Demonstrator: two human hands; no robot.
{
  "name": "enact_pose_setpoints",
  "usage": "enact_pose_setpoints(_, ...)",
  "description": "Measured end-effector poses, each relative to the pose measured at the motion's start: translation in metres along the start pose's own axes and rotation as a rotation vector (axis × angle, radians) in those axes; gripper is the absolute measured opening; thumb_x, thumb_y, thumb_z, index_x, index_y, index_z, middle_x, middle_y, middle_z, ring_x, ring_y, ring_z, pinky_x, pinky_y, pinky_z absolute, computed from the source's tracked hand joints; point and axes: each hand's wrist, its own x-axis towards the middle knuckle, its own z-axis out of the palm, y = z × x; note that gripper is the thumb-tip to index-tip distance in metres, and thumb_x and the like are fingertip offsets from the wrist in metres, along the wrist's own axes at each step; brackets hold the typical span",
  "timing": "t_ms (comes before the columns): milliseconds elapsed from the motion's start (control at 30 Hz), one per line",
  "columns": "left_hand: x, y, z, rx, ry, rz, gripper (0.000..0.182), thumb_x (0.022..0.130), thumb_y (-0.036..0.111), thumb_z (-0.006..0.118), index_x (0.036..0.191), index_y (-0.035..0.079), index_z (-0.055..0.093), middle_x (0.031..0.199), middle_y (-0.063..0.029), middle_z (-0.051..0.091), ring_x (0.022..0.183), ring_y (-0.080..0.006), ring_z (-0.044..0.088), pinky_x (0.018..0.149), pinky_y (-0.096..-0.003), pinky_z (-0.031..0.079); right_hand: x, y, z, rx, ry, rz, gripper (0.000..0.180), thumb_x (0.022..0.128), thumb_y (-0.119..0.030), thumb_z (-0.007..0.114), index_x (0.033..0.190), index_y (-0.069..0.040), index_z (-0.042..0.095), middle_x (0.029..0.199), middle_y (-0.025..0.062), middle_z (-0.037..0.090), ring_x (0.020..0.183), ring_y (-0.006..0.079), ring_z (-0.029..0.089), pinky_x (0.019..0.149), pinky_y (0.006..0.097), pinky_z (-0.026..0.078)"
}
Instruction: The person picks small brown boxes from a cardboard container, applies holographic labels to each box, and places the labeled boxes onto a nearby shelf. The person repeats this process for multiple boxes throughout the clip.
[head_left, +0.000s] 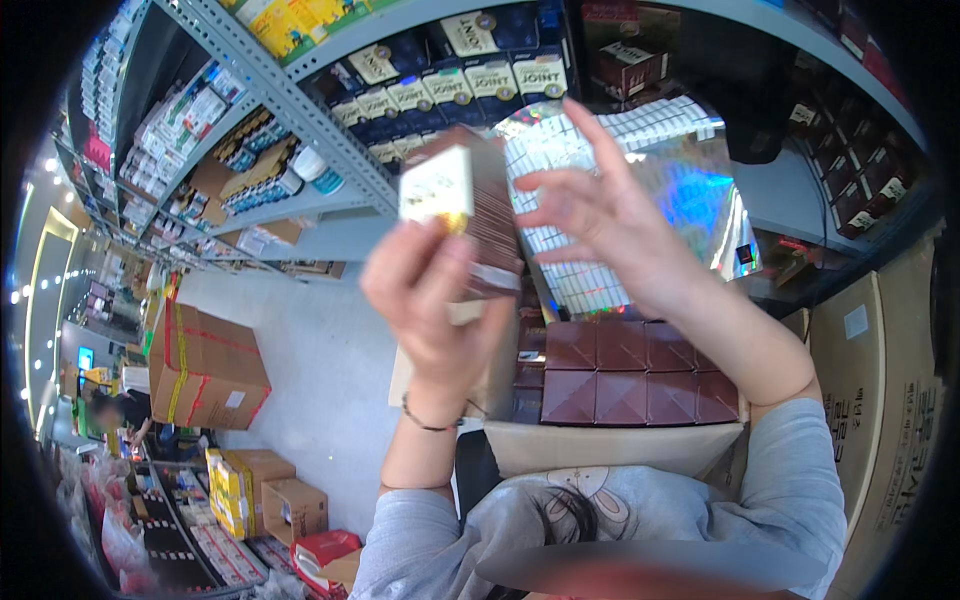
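Observation:
In my left hand (431, 292) is a dark brown product carton (491, 202) with a cream label and a gold seal, gripped near its lower end and slightly blurred. Just to its right my right hand (592, 202) is raised with fingers spread, over a shiny holographic sheet of small stickers (675, 202). Whether a small sticker is on a fingertip cannot be told. Below the sheet, an open cardboard box (615, 446) holds rows of brown cartons (622, 396) packed upright, close to my body.
Grey metal shelving (322, 139) with blue-and-white cartons (450, 86) stands in front. More brown cartons (855, 180) sit on a shelf at right, above large cardboard boxes (847, 337). A taped cardboard box (210, 367) stands on the floor at left; a person (135, 412) is farther off.

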Motion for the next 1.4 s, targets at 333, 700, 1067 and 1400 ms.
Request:
enact_pose_setpoints(333, -0.031, 0.031, 0.035, -1.293, -0.003, -0.794, 0.11, 0.076, 0.025, 0.089, 0.161, 0.015, 0.019, 0.156, -0.0177, 0.039, 0.144, -0.0344, 0.042, 0.117, -0.0492, 0.04, 0.008, 0.013, -0.014, -0.062, -0.358, -0.241, 0.12, 0.085, -0.001, 0.081, 0.167, -0.016, -0.006, 0.136, 0.0191, 0.06, 0.123, 0.0208, 0.061, 0.104, 0.0368, 0.048)
enact_pose_setpoints(700, -0.033, 0.031, 0.04, -1.567, 0.054, -1.159, 0.086, 0.081, -0.007, 0.08, 0.148, 0.011, 0.029, 0.144, -0.01, 0.049, 0.137, -0.0257, 0.051, 0.115, -0.044, 0.045, 0.001, 0.01, -0.003, -0.048, -0.031, -0.046, 0.012, 0.1, -0.012, 0.069, 0.107, -0.002, 0.068, 0.102, 0.002, 0.07, 0.097, 0.008, 0.061, 0.091, 0.0258, 0.047)
enact_pose_setpoints(1067, -0.037, 0.035, 0.044, -1.533, 0.059, -1.163, 0.088, 0.082, -0.008, 0.079, 0.149, 0.011, 0.026, 0.146, -0.01, 0.045, 0.137, -0.0248, 0.048, 0.116, -0.0436, 0.043, 0.006, 0.023, 0.004, -0.062, 0.012, -0.003, 0.013, 0.099, -0.014, 0.071, 0.103, -0.001, 0.068, 0.096, 0.0025, 0.07, 0.087, 0.0066, 0.064, 0.079, 0.0234, 0.052)
enact_pose_setpoints(1400, -0.035, 0.038, 0.043, -1.53, 0.052, -1.159, 0.081, 0.084, -0.008, 0.077, 0.146, 0.01, 0.028, 0.146, -0.0104, 0.045, 0.137, -0.024, 0.048, 0.115, -0.0437, 0.042, 0.005, 0.029, 0.007, -0.119, 0.074, -0.068, 0.013, 0.099, -0.014, 0.072, 0.101, -0.002, 0.068, 0.095, 0.0031, 0.071, 0.086, 0.0055, 0.064, 0.076, 0.0226, 0.052)
